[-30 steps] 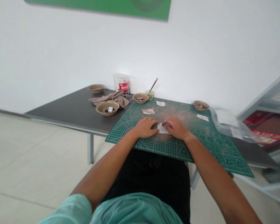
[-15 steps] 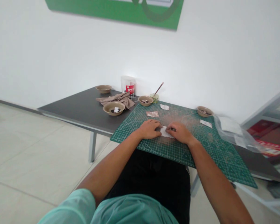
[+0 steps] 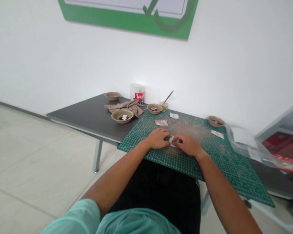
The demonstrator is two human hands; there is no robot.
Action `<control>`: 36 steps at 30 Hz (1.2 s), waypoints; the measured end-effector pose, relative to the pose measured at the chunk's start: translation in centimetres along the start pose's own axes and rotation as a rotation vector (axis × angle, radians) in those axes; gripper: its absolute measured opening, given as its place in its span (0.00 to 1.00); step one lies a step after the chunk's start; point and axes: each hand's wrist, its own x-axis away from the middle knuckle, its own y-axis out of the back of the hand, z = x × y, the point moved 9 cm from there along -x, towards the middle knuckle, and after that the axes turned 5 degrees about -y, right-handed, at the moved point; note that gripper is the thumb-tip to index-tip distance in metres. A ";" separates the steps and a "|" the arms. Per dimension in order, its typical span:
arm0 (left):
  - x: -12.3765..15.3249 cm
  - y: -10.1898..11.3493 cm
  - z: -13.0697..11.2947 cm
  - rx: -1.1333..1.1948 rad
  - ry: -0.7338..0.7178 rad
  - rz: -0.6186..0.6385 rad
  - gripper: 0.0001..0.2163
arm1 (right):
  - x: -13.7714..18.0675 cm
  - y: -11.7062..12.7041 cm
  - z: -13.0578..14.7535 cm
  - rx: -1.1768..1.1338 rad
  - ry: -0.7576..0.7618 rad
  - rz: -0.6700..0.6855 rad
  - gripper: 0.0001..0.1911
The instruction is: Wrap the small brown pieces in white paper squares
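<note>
A small white paper piece (image 3: 172,141) lies on the green cutting mat (image 3: 136,138), between my two hands. At its left edge my left hand (image 3: 159,138) pinches it, thumb and forefinger on the paper. My right hand (image 3: 186,143) has its fingertips closed on the right side of the same piece, covering part of it. Past my hands are a brownish paper piece (image 3: 161,122) and a white one (image 3: 174,115). Another white piece (image 3: 217,134) is to the right.
Beige bowls with small dark and white bits stand at the left (image 3: 122,116), at the back (image 3: 154,109) and at the right (image 3: 216,121). A brown cloth (image 3: 127,106), a plastic tub (image 3: 137,92), a brush in a jar (image 3: 164,106) and a clear plastic bag (image 3: 244,139) are around the mat.
The camera view has tilted slightly, so everything sits lower and a little to the right. My hands have come closer together, and less of the white paper shows between them.
</note>
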 end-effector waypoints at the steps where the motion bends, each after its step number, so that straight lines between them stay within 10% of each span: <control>1: 0.0 0.0 0.0 0.001 0.000 0.002 0.21 | -0.2 0.1 -0.1 0.007 -0.010 -0.021 0.06; 36: -0.1 -0.1 -0.1 0.014 -0.011 0.028 0.22 | 0.5 0.1 -0.2 0.055 -0.020 -0.045 0.06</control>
